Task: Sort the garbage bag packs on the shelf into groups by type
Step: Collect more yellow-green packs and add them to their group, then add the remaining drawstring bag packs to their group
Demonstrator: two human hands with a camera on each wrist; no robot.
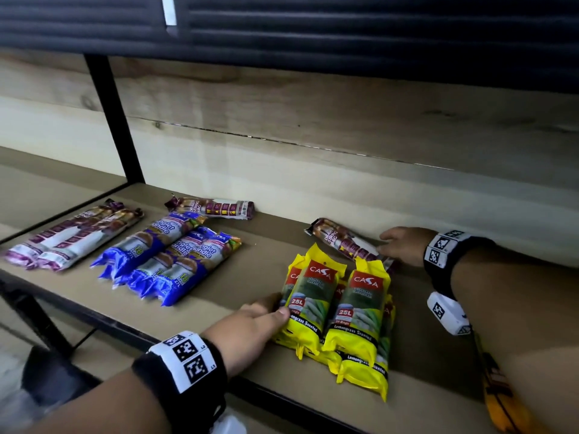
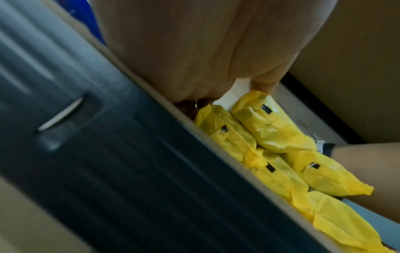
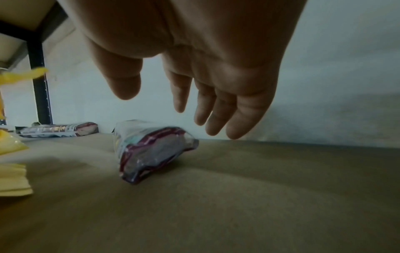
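Several yellow packs (image 1: 338, 314) (image 2: 275, 126) lie piled at the shelf's front right. My left hand (image 1: 266, 311) (image 2: 236, 92) presses against the pile's left side, thumb on the top left pack. Behind the pile lies a purple drawstring pack (image 1: 344, 242) (image 3: 151, 150). My right hand (image 1: 398, 245) (image 3: 173, 111) hovers just over its right end with fingers straight and spread, holding nothing. A second lone purple pack (image 1: 213, 208) (image 3: 60, 129) sits near the back wall. Two purple packs (image 1: 72, 239) lie grouped at far left, with several blue packs (image 1: 169, 261) beside them.
The tan shelf board (image 1: 423, 339) has a black front rail (image 1: 125, 327) and a black upright post (image 1: 112, 120) at the left rear. A dark upper shelf (image 1: 313, 26) overhangs. An orange-yellow object (image 1: 501, 402) shows below my right forearm.
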